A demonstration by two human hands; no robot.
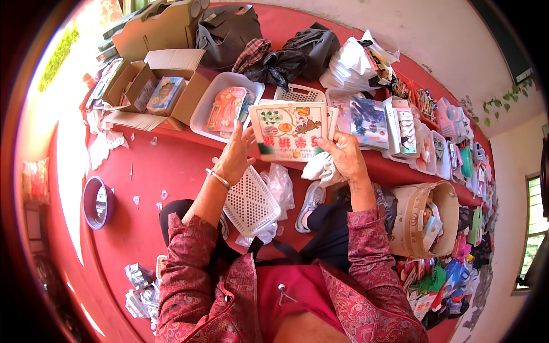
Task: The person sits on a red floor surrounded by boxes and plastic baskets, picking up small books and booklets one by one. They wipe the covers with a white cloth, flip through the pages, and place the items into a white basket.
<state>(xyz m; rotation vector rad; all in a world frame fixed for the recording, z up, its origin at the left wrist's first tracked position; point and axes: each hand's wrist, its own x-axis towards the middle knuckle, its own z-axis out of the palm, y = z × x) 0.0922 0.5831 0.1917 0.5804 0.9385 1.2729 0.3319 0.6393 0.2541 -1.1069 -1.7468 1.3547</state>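
My right hand (347,155) grips a small stack of thin, colourful picture booklets (289,128) by the lower right corner. Beneath those fingers hangs a bunched white cloth (322,170), apparently in the same grip. At the stack's left edge is my left hand (231,157), fingers apart; whether it touches the booklets I cannot tell. Below the hands, a white perforated plastic basket (251,203) lies tilted beside clear plastic wrapping (280,188). Just behind the booklets, a white tub (197,117) holds pink packaged toys (227,108). Another white basket (300,93) is partly hidden by the stack.
An open cardboard box (186,103) with small boxes stands at the left of the red ledge. To the right are tubs of packaged goods (369,120). A big carton (423,220) lies by my right knee. A purple basin (98,203) sits at far left.
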